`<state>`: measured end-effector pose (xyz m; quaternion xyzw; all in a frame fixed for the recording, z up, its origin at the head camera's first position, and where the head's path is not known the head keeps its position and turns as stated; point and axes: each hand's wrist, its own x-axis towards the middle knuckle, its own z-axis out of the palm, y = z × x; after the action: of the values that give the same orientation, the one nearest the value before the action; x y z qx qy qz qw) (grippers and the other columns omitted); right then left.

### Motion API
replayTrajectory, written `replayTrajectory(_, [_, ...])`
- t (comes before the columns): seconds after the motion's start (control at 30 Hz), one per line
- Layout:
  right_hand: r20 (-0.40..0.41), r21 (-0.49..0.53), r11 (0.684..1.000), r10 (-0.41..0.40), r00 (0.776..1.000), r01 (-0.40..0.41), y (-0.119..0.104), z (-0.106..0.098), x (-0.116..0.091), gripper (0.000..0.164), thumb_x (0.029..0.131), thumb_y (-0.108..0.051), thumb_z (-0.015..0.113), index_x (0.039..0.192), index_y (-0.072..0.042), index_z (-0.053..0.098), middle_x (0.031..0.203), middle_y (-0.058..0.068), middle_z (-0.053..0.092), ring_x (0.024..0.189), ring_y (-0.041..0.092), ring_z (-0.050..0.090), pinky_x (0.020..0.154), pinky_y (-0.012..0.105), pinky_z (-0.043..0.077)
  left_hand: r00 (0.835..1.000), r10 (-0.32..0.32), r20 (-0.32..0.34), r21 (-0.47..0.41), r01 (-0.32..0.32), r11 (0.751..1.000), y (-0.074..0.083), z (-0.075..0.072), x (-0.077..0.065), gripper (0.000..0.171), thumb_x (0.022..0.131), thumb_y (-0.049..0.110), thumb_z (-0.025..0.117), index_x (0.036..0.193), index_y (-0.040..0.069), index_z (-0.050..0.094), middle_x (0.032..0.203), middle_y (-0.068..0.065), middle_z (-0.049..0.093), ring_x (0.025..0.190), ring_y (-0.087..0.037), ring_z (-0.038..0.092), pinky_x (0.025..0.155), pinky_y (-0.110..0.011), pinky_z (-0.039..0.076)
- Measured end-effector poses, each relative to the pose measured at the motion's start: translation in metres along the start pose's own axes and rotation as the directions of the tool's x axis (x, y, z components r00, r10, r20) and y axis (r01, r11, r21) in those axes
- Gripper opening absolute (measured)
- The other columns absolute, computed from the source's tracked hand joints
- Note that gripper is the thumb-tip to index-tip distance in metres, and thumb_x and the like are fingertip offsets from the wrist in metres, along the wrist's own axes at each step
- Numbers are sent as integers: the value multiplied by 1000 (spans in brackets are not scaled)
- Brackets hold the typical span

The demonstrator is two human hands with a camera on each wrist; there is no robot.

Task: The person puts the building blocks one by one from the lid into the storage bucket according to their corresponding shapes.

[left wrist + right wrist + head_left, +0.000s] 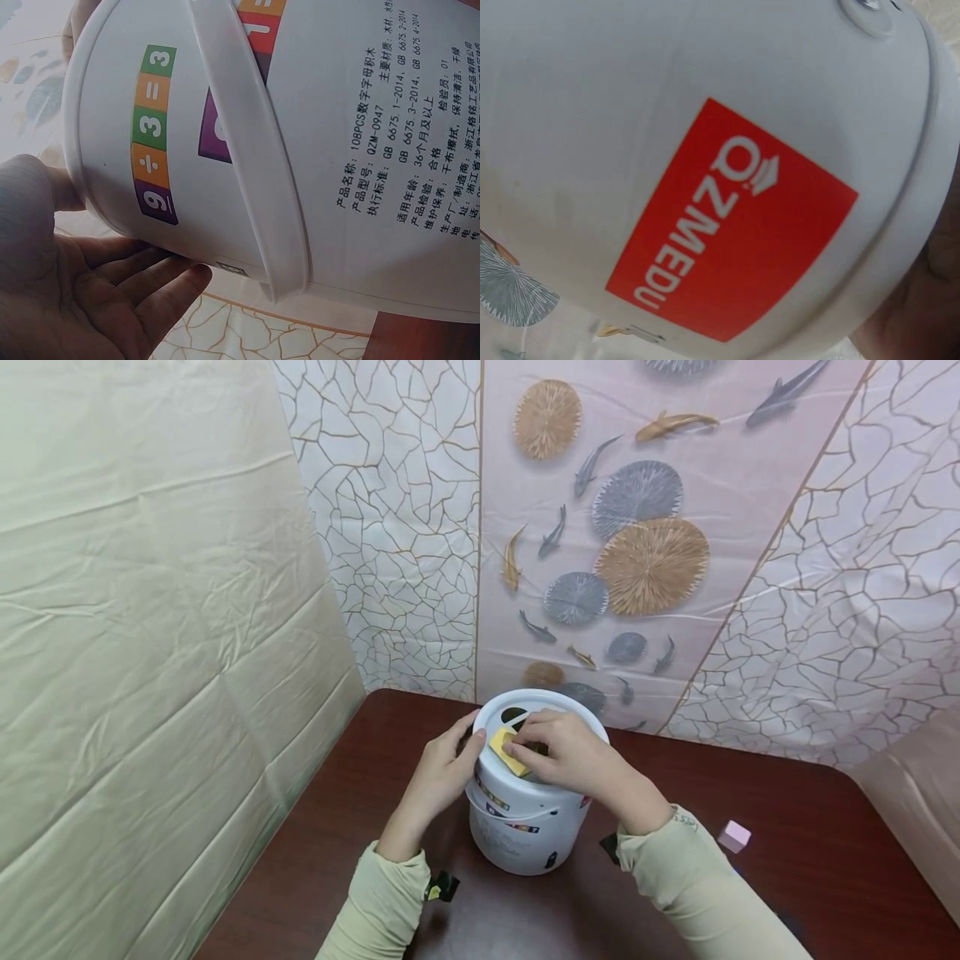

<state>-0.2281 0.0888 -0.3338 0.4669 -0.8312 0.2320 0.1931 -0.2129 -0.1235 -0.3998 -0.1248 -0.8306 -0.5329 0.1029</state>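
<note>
A white bucket with printed number labels stands upright on the table, its thin handle hanging across the front. Dark openings show in its white lid. My left hand holds the bucket at the upper left, thumb at the lid's edge and fingers along the side. In the left wrist view, the left hand lies against the bucket wall. My right hand pinches a yellow block over the lid beside an opening. Only a small part of the right hand shows beyond the bucket's rim in the right wrist view.
A pink block lies on the dark red table right of the bucket. A dark, unclear thing is partly hidden by the right sleeve. Patterned cloth hangs behind the table, and pale cloth along its left side.
</note>
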Motion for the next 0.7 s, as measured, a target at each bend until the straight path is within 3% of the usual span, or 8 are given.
replayTrajectory(0.27, [25,-6,999,41,999,-41,-3,1,1,11,93,-21,73,86,-14,78,84,-5,71,76,5,63,67,29,51,1000,-4,-9,11,4,1000,1,0,0,52,105,44,47,149,18,50,144,-4,56,129,-17,53,104,-47,46])
replayTrajectory(0.5, [124,3,998,59,991,-60,-6,4,2,10,93,-15,73,85,-13,77,76,-9,64,71,6,57,66,27,48,1000,8,-16,19,-7,1000,-2,-1,0,52,105,46,47,149,19,50,143,-3,57,127,-16,54,102,-46,47])
replayTrajectory(0.7, [81,43,997,58,995,-62,-6,1,1,4,92,-13,74,88,-14,76,83,-8,67,77,6,60,69,30,51,1000,6,-8,10,-6,1000,0,-1,0,53,105,46,47,150,18,50,142,-3,58,125,-17,56,100,-47,49])
